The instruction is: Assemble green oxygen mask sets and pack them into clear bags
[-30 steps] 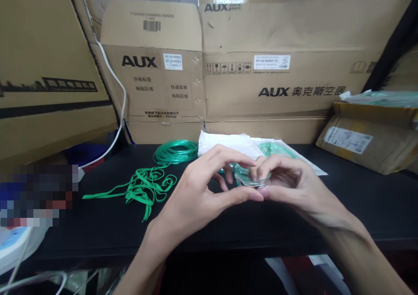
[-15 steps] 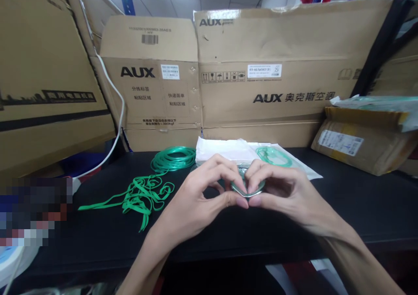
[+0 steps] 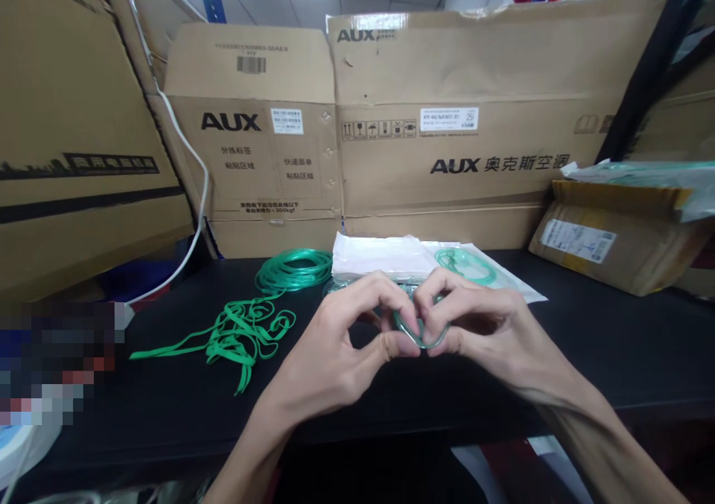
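Note:
Both my left hand [image 3: 363, 333] and my right hand [image 3: 474, 321] pinch a short curved piece of clear green tubing [image 3: 423, 343] between thumb and fingers, above the black table. The tubing bends down in a shallow V where the fingertips meet; its ends are hidden behind my fingers. Beyond the hands lie white packets [image 3: 385, 257] and a clear bag holding a thin green tube coil [image 3: 465, 264]. Left of my left hand are a coil of green tubing [image 3: 293, 269] and a tangle of flat green strap [image 3: 240, 340].
Large AUX cardboard boxes [image 3: 480, 80] stand along the back of the black table [image 3: 184, 407]. A smaller carton [image 3: 586, 243] sits at the right with plastic bags on top. A white cable [image 3: 204, 184] hangs at the left in front of another box [image 3: 67, 117].
The bend of the tubing sits slightly lower and is wider. My right fingers have shifted on it, and the fingertips are a little further apart. Both hands keep their grip.

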The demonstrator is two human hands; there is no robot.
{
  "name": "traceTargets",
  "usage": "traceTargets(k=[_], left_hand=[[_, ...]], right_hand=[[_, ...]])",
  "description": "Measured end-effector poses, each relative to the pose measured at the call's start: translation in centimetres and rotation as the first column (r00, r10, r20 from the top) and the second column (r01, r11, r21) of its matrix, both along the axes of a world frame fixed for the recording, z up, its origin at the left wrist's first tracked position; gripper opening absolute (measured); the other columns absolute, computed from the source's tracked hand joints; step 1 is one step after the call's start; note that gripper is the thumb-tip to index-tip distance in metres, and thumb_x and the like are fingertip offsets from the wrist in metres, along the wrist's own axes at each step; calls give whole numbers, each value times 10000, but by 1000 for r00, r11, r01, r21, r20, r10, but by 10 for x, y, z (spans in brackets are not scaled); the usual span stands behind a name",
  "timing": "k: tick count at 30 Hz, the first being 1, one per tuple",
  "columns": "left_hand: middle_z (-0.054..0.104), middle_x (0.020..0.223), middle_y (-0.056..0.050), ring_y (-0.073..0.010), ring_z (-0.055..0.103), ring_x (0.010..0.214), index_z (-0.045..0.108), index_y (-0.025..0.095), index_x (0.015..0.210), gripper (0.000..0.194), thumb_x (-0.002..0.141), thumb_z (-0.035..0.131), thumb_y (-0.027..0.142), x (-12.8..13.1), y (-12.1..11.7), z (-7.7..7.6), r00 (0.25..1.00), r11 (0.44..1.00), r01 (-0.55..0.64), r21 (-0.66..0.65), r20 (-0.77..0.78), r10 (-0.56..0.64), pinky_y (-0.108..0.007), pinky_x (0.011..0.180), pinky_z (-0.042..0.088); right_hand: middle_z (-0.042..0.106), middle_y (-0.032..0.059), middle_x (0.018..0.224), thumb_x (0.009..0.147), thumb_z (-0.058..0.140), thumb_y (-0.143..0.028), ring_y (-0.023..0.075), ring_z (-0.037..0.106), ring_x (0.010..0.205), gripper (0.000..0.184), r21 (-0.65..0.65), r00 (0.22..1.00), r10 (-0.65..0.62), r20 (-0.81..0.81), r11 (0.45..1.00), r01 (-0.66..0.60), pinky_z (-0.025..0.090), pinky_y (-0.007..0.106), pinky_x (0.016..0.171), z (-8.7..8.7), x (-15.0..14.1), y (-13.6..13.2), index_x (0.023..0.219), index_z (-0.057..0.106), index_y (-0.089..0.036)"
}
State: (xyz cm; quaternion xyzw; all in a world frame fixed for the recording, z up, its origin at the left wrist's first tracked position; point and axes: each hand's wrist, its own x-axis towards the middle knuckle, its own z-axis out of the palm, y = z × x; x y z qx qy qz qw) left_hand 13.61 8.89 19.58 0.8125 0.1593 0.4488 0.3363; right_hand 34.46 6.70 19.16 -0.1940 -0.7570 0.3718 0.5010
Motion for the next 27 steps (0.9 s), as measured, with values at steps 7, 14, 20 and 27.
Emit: traceTargets(k=[7,14,20,27], left_hand=[[644,910,22,-122,596,794,670,206,889,79,911,714,145,1,2,-4,1000,1000,-21,6,0,21,-252,730,487],[633,927,12,-125,607,881,677,203,876,156,893,725,55,5,1,-3,997,968,-73,241,51,62,-243,793,489],[594,944,9,-106,598,862,653,212,934,222,924,638,-9,5,2,-6,992,905,-126,405,28,126,-210,763,495],[586,944,9,-118,595,876,654,214,891,234,925,622,-15,2,5,-6,992,955,-86,285,-65,109,-229,801,482]], right_hand=[[634,-18,917,861,755,-42,119,617,905,218,-7,999,26,-25,1000,-26,514,261,821,-1,-1,1,880,789,-256],[656,2,890,902,734,-127,143,625,877,136,-86,999,-10,39,996,13,510,293,797,6,1,-4,822,772,-231],[650,7,853,889,757,-176,150,624,845,117,-143,997,-38,61,989,46,494,297,779,9,2,-5,776,745,-205],[665,2,855,879,751,-148,156,624,860,108,-165,998,-29,57,986,39,490,306,791,8,0,-5,787,753,-205]])
